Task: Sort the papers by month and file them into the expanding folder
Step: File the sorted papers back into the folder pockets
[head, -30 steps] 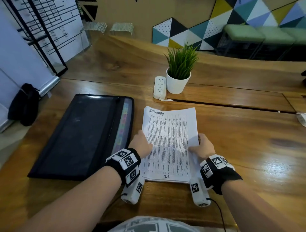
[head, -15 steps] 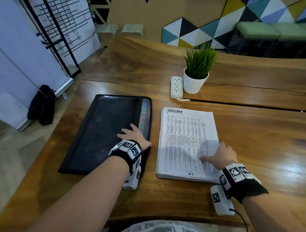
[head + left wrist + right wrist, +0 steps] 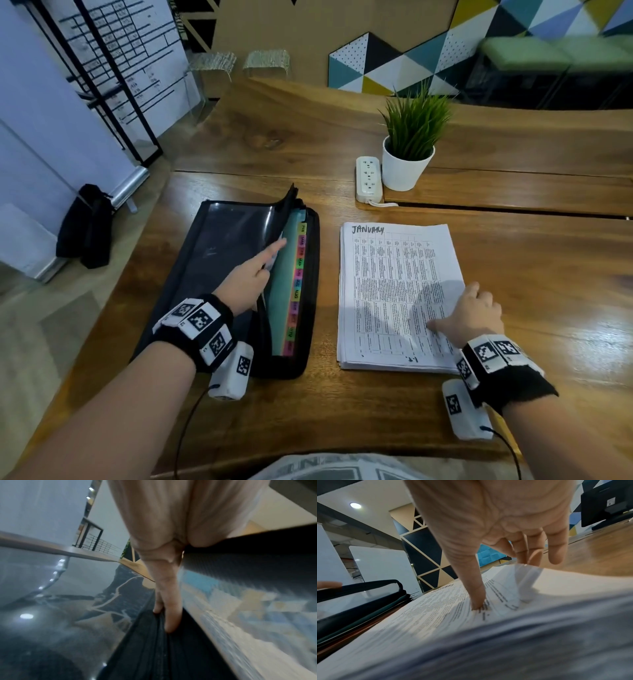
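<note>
**Folder cover lifted, January sheet under the right hand**

We see the black expanding folder with a clear plastic cover (image 3: 236, 274) lying flat toward the worktop's left edge. The left hand (image 3: 248, 279) has its fingers tucked under the cover's right margin and grasps that edge, raising it; the teal first divider and the row of coloured month tabs (image 3: 297, 289) are exposed. The white stack of printed papers headed "JANUARY" (image 3: 394, 294) lies just to the right of the folder, apart from it, near the front edge. The right hand (image 3: 471, 317) rests on the stack's lower right part, thumb pressing the top sheet, fingers loosely spread at the right margin; it is not clenched. A white pot with a green plant (image 3: 409, 161) and a white power strip (image 3: 369, 178) stand behind the stack, well apart from it.

Risks, as we judge them:
- The cover is held only by its margin; if the grip slips, it falls back over the pockets.
- The thumb could drag several sheets together, so that a sheet of another month rides along.
- The tabs are small, so the wrong pocket is easily chosen.

Views: the head view alone shows the tabs and the whole layout. The left wrist view shows the fingertips (image 3: 169, 626) wrapped on the dark cover edge. The right wrist view shows the top sheet's right edge curling upward at the fingers (image 3: 554, 553), which the head view does not resolve.
</note>
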Motion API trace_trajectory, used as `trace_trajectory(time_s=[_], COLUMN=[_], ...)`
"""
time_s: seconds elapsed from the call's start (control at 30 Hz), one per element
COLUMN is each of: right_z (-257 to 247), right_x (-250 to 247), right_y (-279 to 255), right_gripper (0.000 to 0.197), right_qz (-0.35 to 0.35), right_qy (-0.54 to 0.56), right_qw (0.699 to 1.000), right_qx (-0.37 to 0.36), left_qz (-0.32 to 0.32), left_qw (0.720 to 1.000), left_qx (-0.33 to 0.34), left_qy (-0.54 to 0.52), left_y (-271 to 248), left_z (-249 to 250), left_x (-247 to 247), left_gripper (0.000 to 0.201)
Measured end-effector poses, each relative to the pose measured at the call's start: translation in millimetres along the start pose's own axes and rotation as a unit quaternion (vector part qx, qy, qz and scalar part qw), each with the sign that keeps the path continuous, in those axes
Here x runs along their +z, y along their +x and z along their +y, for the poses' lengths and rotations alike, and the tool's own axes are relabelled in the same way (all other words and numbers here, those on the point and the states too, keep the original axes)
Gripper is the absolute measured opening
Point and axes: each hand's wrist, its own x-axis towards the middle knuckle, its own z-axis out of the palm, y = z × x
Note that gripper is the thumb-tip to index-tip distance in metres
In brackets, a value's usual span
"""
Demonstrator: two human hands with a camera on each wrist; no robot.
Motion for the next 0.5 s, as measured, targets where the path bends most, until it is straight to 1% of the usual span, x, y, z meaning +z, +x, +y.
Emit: trace_trajectory(time_s=[0.1, 0.17, 0.27, 0.33, 0.4, 0.5], right_z=[-1, 0, 2, 6, 13, 23], right_x=[-1, -1, -2, -5, -9, -15], right_y=[-3, -1, 1, 1, 3, 4], right_gripper=[0.114, 0.107, 0.082, 0.069, 0.056, 0.039], right_qz=[0.002, -0.001, -0.021, -0.035, -0.038, -0.028], right_qy=[0.011, 0.030, 0.125, 0.188, 0.211, 0.203], right_qw=[1.000, 1.000, 0.992, 0.981, 0.977, 0.979], right_qx=[0.002, 0.001, 0.009, 0.025, 0.020, 0.000], left_qz=[-0.012, -0.008, 0.016, 0.026, 0.035, 0.026], left_qw=[0.999, 0.999, 0.999, 0.999, 0.998, 0.996], left_qx=[-0.036, -0.044, -0.030, -0.027, -0.033, -0.037], left_qy=[-0.011, -0.014, -0.004, -0.022, -0.049, -0.073], left_y=[0, 0, -3, -4, -5, -5], left_z=[1, 2, 1, -1, -2, -2], left_x=[2, 7, 7, 2, -4, -8], left_gripper=[0.054, 0.061, 0.076, 0.081, 0.080, 0.079])
